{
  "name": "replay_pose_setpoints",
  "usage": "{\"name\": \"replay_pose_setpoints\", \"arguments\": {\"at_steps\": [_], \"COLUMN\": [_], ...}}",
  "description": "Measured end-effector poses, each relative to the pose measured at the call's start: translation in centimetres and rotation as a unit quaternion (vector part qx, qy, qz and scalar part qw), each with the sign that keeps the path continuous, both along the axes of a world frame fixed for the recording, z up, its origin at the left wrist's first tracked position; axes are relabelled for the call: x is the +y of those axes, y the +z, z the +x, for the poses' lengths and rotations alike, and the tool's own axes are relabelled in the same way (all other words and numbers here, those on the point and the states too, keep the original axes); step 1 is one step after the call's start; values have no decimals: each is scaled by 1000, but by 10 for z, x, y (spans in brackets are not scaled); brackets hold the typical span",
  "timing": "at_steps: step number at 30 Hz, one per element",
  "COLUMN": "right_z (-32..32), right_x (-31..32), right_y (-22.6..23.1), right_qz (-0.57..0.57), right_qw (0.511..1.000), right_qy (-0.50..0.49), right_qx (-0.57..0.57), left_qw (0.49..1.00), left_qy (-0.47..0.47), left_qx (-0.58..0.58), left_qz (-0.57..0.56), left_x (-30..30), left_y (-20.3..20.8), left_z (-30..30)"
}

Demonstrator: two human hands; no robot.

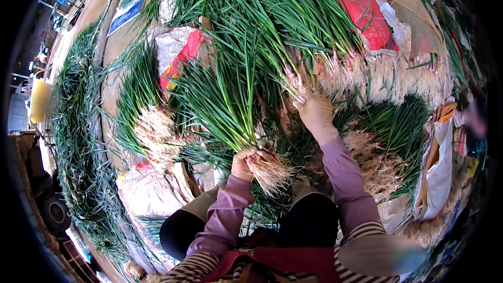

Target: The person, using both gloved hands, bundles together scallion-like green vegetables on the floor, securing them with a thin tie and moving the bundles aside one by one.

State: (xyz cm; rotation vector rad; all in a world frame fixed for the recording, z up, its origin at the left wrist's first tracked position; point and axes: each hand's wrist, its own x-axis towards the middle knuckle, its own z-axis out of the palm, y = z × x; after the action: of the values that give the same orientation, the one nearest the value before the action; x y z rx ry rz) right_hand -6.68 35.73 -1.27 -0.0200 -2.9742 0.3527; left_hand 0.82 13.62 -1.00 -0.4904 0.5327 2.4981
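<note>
- Left hand (243,164): closed round the stalk bases of one green bunch (220,105); leaves fanned toward the upper left, pale roots hanging below the fist.
- Right hand (317,112): fingertips set at the root ends of stalks on the near edge of the large heap (309,15); whether they are pinched together cannot be told, the back of the hand being turned upward.
- Apparently done: a left pile (137,94) and a right pile (403,126), both laid with roots gathered at one end; judged to be sorted.
- In progress: the held bunch, judged part-gathered; no tie can be seen on it.
- Left over: the large heap, spread from the far edge of the ground (111,94) to the lower edge of the red sack (367,21); judged to be largely undivided.
- Along the ground's left edge: a long strip of loose greens (78,141); purpose unclear.
- Obscured: stalk bases inside the left fist; heap cut off at the top; pale oval smear (381,255) over the right sleeve; far-right items blurred.
</note>
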Motion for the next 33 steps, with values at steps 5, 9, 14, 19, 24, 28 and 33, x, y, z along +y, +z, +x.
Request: {"name": "replay_pose_setpoints", "arguments": {"at_steps": [5, 9, 14, 19, 24, 28, 33], "right_z": [4, 18, -14, -68, -82, -42, -14], "right_x": [-37, -40, -4, 93, 52, 1, -4], "right_y": [-13, -15, 30, -5, 13, -11, -21], "right_qz": [-46, -186, -309, -129, -248, -33, -187], "right_qw": [983, 950, 934, 936, 945, 986, 971], "right_qy": [105, 193, -100, -215, -215, 159, 141], "right_qx": [-146, -163, -149, 247, 7, 44, -45], "left_qw": [992, 988, 971, 979, 993, 995, 996], "left_qy": [39, 82, 138, 112, -6, 55, 34], "left_qx": [111, 116, 185, 169, 80, 51, 54], "left_qz": [40, 53, 58, 37, -91, 63, -69], "left_x": [-15, -31, -34, -24, -33, -30, -27], "left_y": [11, 16, 28, 26, 18, -11, 15], "left_z": [-8, -11, -20, -24, -17, -11, -12]}}
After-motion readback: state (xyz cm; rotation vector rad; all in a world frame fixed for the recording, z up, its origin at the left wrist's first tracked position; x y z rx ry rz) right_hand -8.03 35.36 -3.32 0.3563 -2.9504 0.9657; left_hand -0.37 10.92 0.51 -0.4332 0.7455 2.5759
